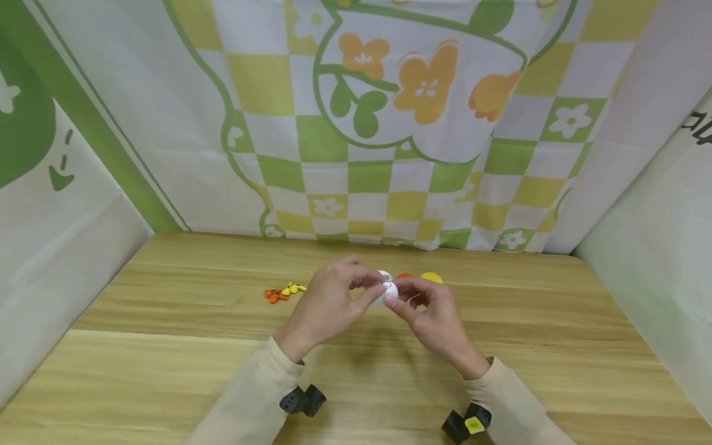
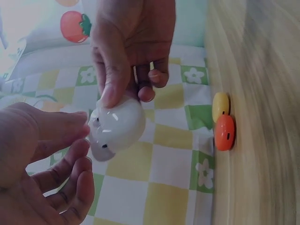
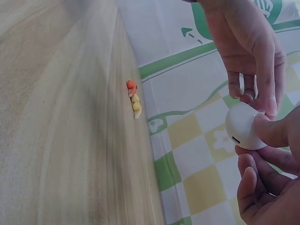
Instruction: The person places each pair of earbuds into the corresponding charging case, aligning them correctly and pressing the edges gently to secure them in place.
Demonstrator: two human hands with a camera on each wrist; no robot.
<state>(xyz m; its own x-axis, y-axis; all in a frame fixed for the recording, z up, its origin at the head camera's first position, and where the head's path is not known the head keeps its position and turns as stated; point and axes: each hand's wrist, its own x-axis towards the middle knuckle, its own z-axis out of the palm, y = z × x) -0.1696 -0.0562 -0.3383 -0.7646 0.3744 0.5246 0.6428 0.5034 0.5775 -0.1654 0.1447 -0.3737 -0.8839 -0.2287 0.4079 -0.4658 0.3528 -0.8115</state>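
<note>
A white earbud case (image 1: 391, 289) with a glossy rounded body is held up above the table, its lid (image 2: 101, 151) raised. My right hand (image 1: 436, 315) grips the body between thumb and fingers. Dark spots show inside the opening in the left wrist view. At that opening, the thumb and forefinger of my left hand (image 1: 334, 303) come together against the case. Whether an earbud is between them is hidden. Orange earbuds (image 1: 275, 295) and yellow earbuds (image 1: 292, 288) lie together on the table, left of my hands.
Beyond my right hand, an orange case (image 2: 225, 133) and a yellow case (image 2: 221, 107) sit side by side on the wooden table (image 1: 183, 371). A checked, flowered cloth (image 1: 367, 173) hangs at the table's back edge, with pale walls on both sides.
</note>
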